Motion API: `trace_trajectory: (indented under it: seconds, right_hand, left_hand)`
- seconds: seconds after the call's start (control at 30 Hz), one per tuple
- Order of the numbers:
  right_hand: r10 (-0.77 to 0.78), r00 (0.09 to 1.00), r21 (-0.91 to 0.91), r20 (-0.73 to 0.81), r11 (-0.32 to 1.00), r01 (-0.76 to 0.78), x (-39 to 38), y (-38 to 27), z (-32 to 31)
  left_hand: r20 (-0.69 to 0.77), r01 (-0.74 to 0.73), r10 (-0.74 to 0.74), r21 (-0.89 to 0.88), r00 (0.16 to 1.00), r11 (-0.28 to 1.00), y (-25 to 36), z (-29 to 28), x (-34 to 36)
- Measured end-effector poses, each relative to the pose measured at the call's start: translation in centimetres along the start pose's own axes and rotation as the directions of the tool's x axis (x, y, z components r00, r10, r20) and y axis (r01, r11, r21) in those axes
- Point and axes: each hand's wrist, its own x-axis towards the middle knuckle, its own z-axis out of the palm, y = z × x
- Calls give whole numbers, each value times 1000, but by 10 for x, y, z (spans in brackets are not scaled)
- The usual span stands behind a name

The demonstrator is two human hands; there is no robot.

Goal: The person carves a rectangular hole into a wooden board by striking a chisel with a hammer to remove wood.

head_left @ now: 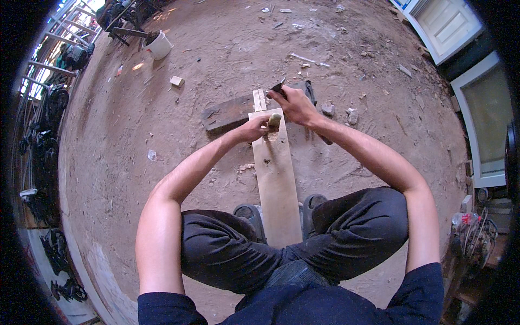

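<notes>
A long pale wooden plank (277, 195) runs from between my legs out across a dark, weathered wood block (230, 115). Its far end narrows to a slotted tongue (259, 100). Close to that end, my left hand (255, 129) is closed around a chisel with a rounded wooden handle (274, 119). The chisel stands over a rough cut patch (270, 137), and its blade is hard to make out. Just beyond and to the right, my right hand (297, 104) is raised, gripping a dark tool (278, 85) whose kind I cannot make out.
Dirt ground with scattered chips surrounds the plank. A small wood offcut (176, 82) and a white bucket (158, 45) lie farther left. Stones (328, 109) are right of the block. White framed panels (479, 124) lean at the right; dark cables (54, 108) hang at the left.
</notes>
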Motion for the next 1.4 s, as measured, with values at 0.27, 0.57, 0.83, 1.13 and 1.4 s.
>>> trace_trajectory:
  seconds: [0.27,0.57,0.83,1.13,1.4]
  right_hand:
    - [-47,979,-123,199,990,73,-27,-7,-18]
    - [62,990,-39,129,998,-57,-32,17,5]
    - [155,988,274,4,950,-150,-27,-18,-7]
    - [92,977,22,192,995,-98,-21,2,-3]
    - [269,935,-165,233,958,-234,-25,-4,-14]
  left_hand:
    - [-20,29,-27,136,999,990,19,-1,-3]
    - [23,-30,29,62,999,998,5,-3,6]
    - [-35,-53,53,-10,998,999,12,-1,2]
    - [-10,72,-72,72,997,995,11,0,3]
    - [18,14,-15,24,1000,1000,3,-1,6]
